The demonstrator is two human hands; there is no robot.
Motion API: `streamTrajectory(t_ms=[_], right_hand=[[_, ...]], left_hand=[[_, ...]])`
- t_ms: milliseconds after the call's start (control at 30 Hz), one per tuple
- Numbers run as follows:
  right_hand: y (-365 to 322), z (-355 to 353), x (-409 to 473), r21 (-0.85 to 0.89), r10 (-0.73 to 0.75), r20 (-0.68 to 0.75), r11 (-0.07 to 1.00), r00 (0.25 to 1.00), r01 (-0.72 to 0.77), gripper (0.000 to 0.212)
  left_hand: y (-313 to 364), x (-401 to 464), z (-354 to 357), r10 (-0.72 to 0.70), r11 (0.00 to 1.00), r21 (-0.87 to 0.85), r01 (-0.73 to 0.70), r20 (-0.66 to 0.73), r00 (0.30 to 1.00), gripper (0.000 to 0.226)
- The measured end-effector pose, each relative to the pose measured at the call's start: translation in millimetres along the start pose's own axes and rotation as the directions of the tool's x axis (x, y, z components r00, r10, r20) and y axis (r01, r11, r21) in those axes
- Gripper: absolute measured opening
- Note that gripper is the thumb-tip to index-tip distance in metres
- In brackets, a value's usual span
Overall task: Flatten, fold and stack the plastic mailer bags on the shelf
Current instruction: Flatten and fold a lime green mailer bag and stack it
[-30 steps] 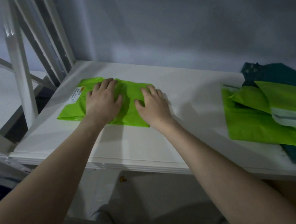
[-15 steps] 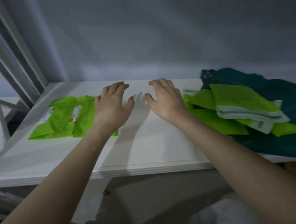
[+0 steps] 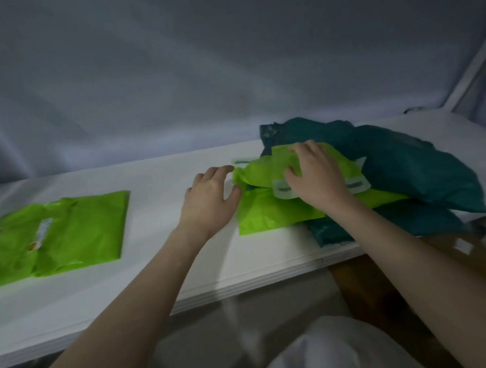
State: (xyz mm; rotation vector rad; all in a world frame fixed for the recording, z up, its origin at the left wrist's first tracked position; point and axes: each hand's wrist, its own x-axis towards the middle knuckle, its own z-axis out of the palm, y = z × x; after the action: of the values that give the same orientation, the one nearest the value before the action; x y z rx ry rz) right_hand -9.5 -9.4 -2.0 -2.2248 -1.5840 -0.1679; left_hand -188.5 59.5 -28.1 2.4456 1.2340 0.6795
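Mailer bags sit in two places on the white shelf (image 3: pixel 167 277). At my left I see a folded lime-green bag (image 3: pixel 71 230) lying flat with pale labels on its top, well apart from both hands. At my right a loose pile waits: lime-green mailers (image 3: pixel 271 210) heaped over dark teal bags (image 3: pixel 412 164), which hang a little over the front edge of the shelf. My right hand (image 3: pixel 315 177) lies on the uppermost green mailer (image 3: pixel 264 171), fingers spread and slightly bent over its crumpled top, pressing rather than pinching as far as I can tell. My left hand (image 3: pixel 211 201) hovers open beside the pile's left edge, its thumb just touching the green plastic, holding nothing. Motion blur softens everything.
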Motion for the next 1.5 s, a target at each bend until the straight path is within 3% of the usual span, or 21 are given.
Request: streamTrajectory(t_ms=[200, 400, 467, 633, 733, 900, 1033, 1233, 1367, 1500], right_hand=[[59, -13, -2, -0.010, 0.226, 0.055, 0.974, 0.972, -0.226, 0.039], [94, -10, -1, 0.044, 0.379, 0.126, 0.921, 0.917, -0.387, 0.037], [99, -8, 0, 0.087, 0.391, 0.133, 0.910, 0.910, -0.404, 0.035], [104, -9, 3, 0.233, 0.391, 0.091, 0.886, 0.916, -0.401, 0.029], [99, -14, 3, 0.296, 0.365, 0.047, 0.884, 0.930, -0.362, 0.031], [80, -21, 7, 0.353, 0.289, -0.031, 0.899, 0.957, -0.260, 0.031], [63, -27, 8, 0.372, 0.250, 0.004, 0.898, 0.968, -0.234, 0.031], [28, -28, 3, 0.369, 0.159, 0.128, 0.909, 0.979, -0.196, 0.034], [14, -19, 1, 0.398, 0.171, 0.060, 0.899, 0.983, -0.181, 0.037], [-7, -23, 3, 0.356, -0.039, -0.033, 0.933, 0.999, 0.048, 0.057]], left_hand=[[44, 28, 39, 0.000, 0.990, -0.142, 0.014, 0.098, 0.995, 0.042], [70, 58, 60, -0.176, 0.919, -0.303, 0.251, 0.255, 0.951, 0.038], [73, 63, 66, -0.222, 0.837, -0.431, 0.339, 0.298, 0.928, 0.037], [80, 68, 69, -0.260, 0.481, -0.710, 0.514, 0.444, 0.857, 0.044], [87, 68, 61, -0.245, 0.404, -0.755, 0.516, 0.454, 0.857, 0.047], [80, 68, 33, -0.228, 0.425, -0.808, 0.408, 0.341, 0.912, 0.062], [65, 64, 5, -0.185, 0.423, -0.851, 0.311, 0.255, 0.949, 0.043], [37, 52, -37, -0.173, 0.448, -0.858, 0.250, 0.191, 0.966, 0.045], [28, 41, -51, -0.185, 0.477, -0.847, 0.235, 0.164, 0.969, 0.046], [19, 31, -59, -0.117, 0.562, -0.811, 0.160, 0.114, 0.987, 0.055]])
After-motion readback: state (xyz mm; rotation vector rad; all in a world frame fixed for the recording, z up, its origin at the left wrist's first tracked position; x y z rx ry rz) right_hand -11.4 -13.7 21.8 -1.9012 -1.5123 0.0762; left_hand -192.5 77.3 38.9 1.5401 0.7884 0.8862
